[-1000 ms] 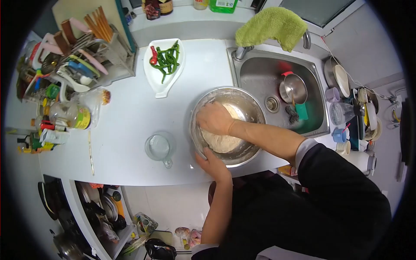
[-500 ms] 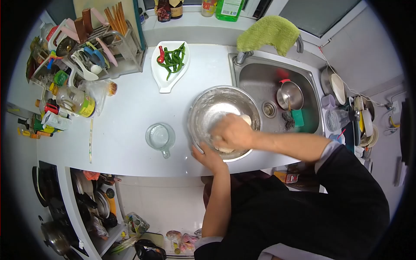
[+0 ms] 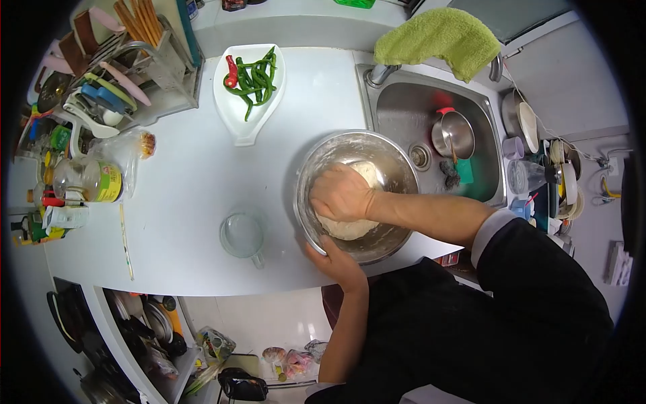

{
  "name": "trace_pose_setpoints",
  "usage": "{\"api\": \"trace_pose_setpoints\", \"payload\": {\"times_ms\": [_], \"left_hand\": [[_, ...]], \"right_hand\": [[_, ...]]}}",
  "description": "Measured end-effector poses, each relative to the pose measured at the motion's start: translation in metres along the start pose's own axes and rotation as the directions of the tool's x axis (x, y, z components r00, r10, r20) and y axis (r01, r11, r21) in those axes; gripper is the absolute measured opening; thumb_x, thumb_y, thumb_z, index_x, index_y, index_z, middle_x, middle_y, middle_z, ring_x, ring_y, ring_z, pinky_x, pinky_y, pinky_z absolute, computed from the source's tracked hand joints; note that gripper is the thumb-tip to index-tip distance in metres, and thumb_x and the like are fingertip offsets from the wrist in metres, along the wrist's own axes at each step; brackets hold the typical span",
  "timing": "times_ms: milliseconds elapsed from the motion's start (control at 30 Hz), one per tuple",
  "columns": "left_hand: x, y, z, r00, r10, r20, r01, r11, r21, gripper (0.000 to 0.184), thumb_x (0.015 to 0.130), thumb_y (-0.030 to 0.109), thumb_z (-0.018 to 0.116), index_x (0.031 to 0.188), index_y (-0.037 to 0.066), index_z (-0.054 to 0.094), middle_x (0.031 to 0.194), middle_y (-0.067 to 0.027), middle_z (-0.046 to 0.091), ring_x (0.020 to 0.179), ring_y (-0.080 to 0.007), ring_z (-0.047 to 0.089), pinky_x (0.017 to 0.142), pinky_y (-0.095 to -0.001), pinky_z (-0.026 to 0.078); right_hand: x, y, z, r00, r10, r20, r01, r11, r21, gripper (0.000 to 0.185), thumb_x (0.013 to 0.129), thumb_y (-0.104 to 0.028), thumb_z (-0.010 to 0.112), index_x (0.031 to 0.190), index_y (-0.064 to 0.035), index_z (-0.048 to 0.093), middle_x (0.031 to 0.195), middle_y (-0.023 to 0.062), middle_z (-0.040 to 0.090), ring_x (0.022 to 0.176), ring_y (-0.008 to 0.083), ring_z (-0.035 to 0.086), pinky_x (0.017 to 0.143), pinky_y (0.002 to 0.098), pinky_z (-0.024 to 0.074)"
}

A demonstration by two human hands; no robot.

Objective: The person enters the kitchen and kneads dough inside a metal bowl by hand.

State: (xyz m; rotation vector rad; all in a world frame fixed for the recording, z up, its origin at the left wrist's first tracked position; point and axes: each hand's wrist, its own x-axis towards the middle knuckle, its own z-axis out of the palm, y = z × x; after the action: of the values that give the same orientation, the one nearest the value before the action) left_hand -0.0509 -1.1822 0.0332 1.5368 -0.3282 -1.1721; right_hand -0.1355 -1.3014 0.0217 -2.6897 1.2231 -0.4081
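Note:
Inside a steel bowl (image 3: 397, 168) on the white counter lies a lump of pale dough (image 3: 346, 227). My right hand (image 3: 342, 193) is closed in a fist and presses on the dough, covering part of it. At the bowl's near left rim, my left hand (image 3: 335, 262) grips the edge, thumb on the rim and the other fingers low against the outer wall. A glass cup (image 3: 242, 236) with a handle stands left of the bowl.
Behind the cup, a white dish (image 3: 240, 124) holds green peppers and a red one. The sink (image 3: 404, 111) at the right contains a small pot (image 3: 453, 135). A utensil rack (image 3: 178, 81) and an oil bottle (image 3: 87, 180) stand at the left.
Half a second ago my right hand was blurred and nearer the bowl's front; it now rests on the dough farther back. My left hand has stayed at the rim. The camera view has shifted.

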Motion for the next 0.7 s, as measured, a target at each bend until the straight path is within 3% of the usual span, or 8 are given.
{"api": "trace_pose_setpoints", "payload": {"times_ms": [100, 333, 400, 533, 633, 700], "left_hand": [[-0.001, 0.0, -0.001, 0.999, -0.026, 0.026, 0.028, 0.997, -0.067, 0.04, 0.1, 0.014, 0.042, 0.135, -0.005, 0.04, 0.132, -0.0177, 0.049, 0.118, -0.0251, 0.048, 0.102, -0.0365, 0.038], [-0.001, -0.003, 0.005, 1.0, 0.026, -0.017, -0.027, 0.998, -0.061, 0.041, 0.099, 0.017, 0.044, 0.133, -0.006, 0.041, 0.129, -0.0205, 0.047, 0.118, -0.0289, 0.048, 0.103, -0.0378, 0.036], [0.007, -0.004, 0.009, 0.998, -0.008, -0.064, 0.001, 0.995, -0.098, 0.044, 0.098, 0.018, 0.044, 0.135, -0.006, 0.039, 0.132, -0.0209, 0.044, 0.121, -0.0302, 0.046, 0.105, -0.0384, 0.034], [0.008, -0.009, 0.006, 0.999, -0.017, -0.048, 0.013, 0.996, -0.085, 0.044, 0.099, 0.014, 0.041, 0.14, -0.001, 0.036, 0.139, -0.0175, 0.043, 0.122, -0.0283, 0.048, 0.102, -0.0387, 0.04], [0.006, -0.009, 0.009, 0.996, -0.018, -0.084, 0.006, 0.991, -0.136, 0.043, 0.099, 0.014, 0.041, 0.14, 0.001, 0.037, 0.138, -0.0163, 0.044, 0.121, -0.0279, 0.049, 0.1, -0.0386, 0.043], [0.006, -0.011, 0.006, 0.997, -0.019, -0.069, 0.008, 0.989, -0.148, 0.043, 0.099, 0.014, 0.041, 0.14, 0.001, 0.037, 0.138, -0.0164, 0.044, 0.121, -0.0281, 0.049, 0.1, -0.0389, 0.043]], "right_hand": [[0.011, 0.006, 0.007, 1.0, 0.027, 0.0, -0.027, 0.999, 0.029, 0.022, 0.079, -0.025, 0.058, 0.06, -0.014, 0.057, 0.067, 0.0018, 0.057, 0.069, 0.0221, 0.057, 0.072, 0.0361, 0.0415], [0.024, 0.014, 0.012, 0.999, -0.03, 0.026, 0.029, 0.999, 0.025, 0.026, 0.083, -0.026, 0.053, 0.061, -0.0132, 0.059, 0.066, 0.0029, 0.062, 0.069, 0.0241, 0.06, 0.072, 0.0383, 0.0413], [0.032, 0.009, 0.004, 0.977, 0.063, 0.204, -0.067, 0.998, 0.014, 0.031, 0.089, -0.031, 0.051, 0.071, -0.0106, 0.067, 0.075, 0.0094, 0.068, 0.071, 0.0279, 0.063, 0.071, 0.0383, 0.0418], [0.021, -0.005, -0.025, 0.94, 0.089, 0.33, -0.119, 0.99, 0.071, 0.034, 0.091, -0.033, 0.051, 0.077, -0.0075, 0.068, 0.075, 0.0134, 0.067, 0.071, 0.0306, 0.063, 0.072, 0.0386, 0.0434], [-0.001, -0.026, -0.049, 0.965, 0.042, 0.259, -0.07, 0.993, 0.099, 0.032, 0.088, -0.034, 0.056, 0.079, -0.0066, 0.068, 0.083, 0.0154, 0.067, 0.08, 0.0324, 0.063, 0.077, 0.0398, 0.0458], [-0.025, -0.041, -0.066, 0.974, 0.145, 0.177, -0.157, 0.986, 0.062, 0.025, 0.084, -0.033, 0.062, 0.082, -0.0087, 0.069, 0.097, 0.0111, 0.066, 0.099, 0.0292, 0.06, 0.087, 0.0448, 0.0438]]}}
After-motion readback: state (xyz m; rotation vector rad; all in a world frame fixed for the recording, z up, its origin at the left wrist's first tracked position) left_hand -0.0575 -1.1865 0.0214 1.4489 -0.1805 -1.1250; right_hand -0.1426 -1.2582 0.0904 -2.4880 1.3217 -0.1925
